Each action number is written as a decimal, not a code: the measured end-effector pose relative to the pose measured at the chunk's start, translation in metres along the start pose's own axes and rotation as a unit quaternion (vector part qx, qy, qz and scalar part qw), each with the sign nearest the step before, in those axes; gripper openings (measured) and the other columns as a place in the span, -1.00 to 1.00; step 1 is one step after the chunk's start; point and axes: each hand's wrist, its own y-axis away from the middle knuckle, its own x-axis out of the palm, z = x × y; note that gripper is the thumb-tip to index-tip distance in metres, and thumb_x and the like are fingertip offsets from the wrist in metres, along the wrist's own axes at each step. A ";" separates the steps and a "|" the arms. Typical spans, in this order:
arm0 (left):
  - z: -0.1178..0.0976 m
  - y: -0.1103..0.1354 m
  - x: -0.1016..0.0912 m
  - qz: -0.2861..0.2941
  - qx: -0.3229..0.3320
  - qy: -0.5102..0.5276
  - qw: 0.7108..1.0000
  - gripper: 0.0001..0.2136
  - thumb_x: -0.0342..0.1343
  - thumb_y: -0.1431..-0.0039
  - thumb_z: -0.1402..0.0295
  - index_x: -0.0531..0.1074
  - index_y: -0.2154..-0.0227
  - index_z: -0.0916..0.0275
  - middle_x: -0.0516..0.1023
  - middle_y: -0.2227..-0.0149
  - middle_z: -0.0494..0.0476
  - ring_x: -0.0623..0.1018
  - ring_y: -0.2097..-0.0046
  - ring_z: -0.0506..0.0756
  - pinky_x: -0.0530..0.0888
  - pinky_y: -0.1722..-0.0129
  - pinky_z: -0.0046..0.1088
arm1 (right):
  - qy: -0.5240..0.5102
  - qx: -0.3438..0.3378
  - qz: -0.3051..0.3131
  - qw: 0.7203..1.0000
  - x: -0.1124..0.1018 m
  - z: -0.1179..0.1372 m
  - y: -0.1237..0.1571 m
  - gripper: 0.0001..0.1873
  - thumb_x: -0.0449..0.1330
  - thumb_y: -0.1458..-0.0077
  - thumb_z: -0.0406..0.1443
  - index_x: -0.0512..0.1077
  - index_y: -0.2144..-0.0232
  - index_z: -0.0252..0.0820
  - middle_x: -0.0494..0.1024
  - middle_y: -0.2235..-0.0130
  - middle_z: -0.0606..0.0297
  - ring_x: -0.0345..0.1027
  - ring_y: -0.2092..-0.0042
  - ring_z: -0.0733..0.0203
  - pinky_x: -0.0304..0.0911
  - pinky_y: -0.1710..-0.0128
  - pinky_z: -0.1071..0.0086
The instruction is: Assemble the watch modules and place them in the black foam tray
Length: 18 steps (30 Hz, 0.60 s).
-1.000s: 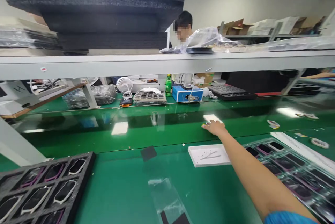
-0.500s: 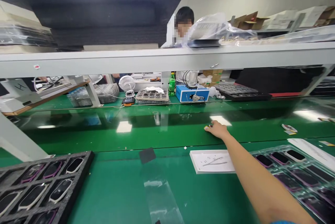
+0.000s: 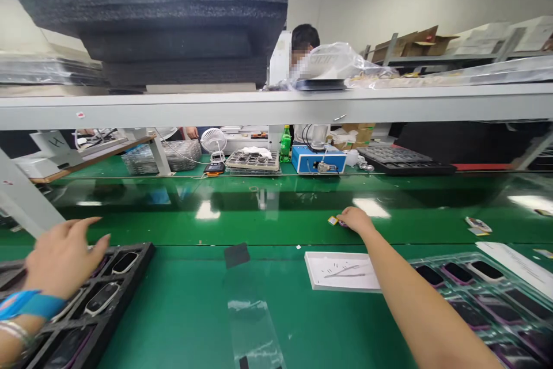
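Observation:
My right hand (image 3: 356,221) reaches far out over the green conveyor belt (image 3: 276,213), fingers curled down on a small yellow-edged item (image 3: 333,220) that lies on the belt. My left hand (image 3: 63,254) hovers with fingers spread, holding nothing, above the black foam tray (image 3: 142,257) of oval white-rimmed parts at the near left. A blue band circles that wrist. A white tray (image 3: 341,271) with thin tools lies just below my right forearm.
A clear plastic tray (image 3: 488,294) of dark parts sits at the near right. A clear bag (image 3: 254,328) and a black square (image 3: 237,255) lie on the green bench. A grey shelf (image 3: 276,105) carries stacked black foam. Behind it a person works; a fan, green bottle and blue box stand beyond the belt.
My left hand has come into view over the black foam tray. My right hand has stayed on the small item on the belt, shifting slightly toward me.

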 end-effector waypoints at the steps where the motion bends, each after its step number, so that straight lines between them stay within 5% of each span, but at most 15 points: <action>1: -0.012 0.003 0.002 -0.007 0.038 -0.025 0.999 -0.73 -0.12 -0.07 0.13 0.35 0.26 0.12 0.42 0.31 0.18 0.41 0.19 0.31 0.38 0.21 -0.02 | -0.003 0.006 -0.010 1.000 -0.001 0.002 0.003 -0.85 0.18 0.18 -0.25 0.48 0.58 -0.23 0.52 0.48 0.09 0.42 0.39 0.05 0.20 0.48 0.35; 4: -0.060 0.016 0.005 -0.036 0.162 -0.007 0.986 -0.74 -0.08 -0.10 0.21 0.33 0.19 0.18 0.42 0.18 0.23 0.40 0.11 0.27 0.37 0.11 -0.12 | -0.018 0.018 -0.046 0.999 -0.004 0.010 0.016 -0.86 0.23 0.28 -0.27 0.48 0.55 -0.23 0.51 0.47 0.09 0.43 0.37 -0.01 0.21 0.47 0.32; 7: -0.109 0.036 0.004 -0.013 0.204 0.088 0.975 -0.72 -0.04 -0.09 0.26 0.33 0.15 0.22 0.43 0.15 0.26 0.41 0.09 0.26 0.36 0.08 -0.13 | -0.054 0.006 -0.102 0.993 -0.007 0.022 0.033 -0.74 0.21 0.26 -0.31 0.49 0.39 -0.20 0.52 0.34 0.07 0.43 0.29 0.01 0.25 0.38 0.31; 13: -0.178 0.085 0.008 0.126 0.118 0.335 0.926 -0.71 0.07 -0.04 0.30 0.34 0.12 0.14 0.45 0.13 0.17 0.43 0.05 0.21 0.40 0.06 -0.15 | -0.184 -0.140 -0.189 0.954 -0.025 0.069 0.098 -0.57 0.15 0.07 -0.21 0.33 0.09 -0.19 0.46 0.11 0.16 0.39 0.14 0.19 0.27 0.14 0.39; 18: -0.207 0.126 0.015 0.226 0.084 0.507 0.828 -0.51 0.20 0.05 0.31 0.28 -0.01 0.09 0.43 0.03 0.16 0.43 0.00 0.17 0.41 0.03 -0.20 | -0.433 -0.300 -0.068 0.847 -0.019 0.110 0.202 -0.64 0.27 0.16 -0.25 0.37 0.24 -0.17 0.50 0.23 0.21 0.40 0.21 0.14 0.29 0.11 0.23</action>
